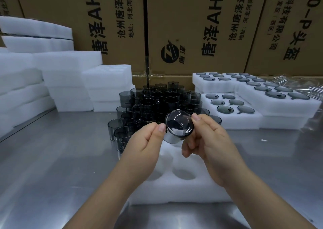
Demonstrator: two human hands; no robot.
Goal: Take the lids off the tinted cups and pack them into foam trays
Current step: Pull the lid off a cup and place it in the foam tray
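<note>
1. The tinted cup (171, 138) is held in the air between both hands, above the far edge of an empty foam tray (174, 190) on the table (52, 159). Its long axis is tilted, with the lidded mouth turned up towards the camera.
2. The left hand (146, 141) pinches the cup's rim at 9 o'clock.
3. The right hand (208, 141) clamps it from 3 o'clock, thumb near 1 o'clock on the lid (179, 124) (both grips closed on the cup).
4. The lid lies right between the grips, and the right thumb looks nearer to prise it.
5. Open pockets wait at 6 o'clock.
</note>
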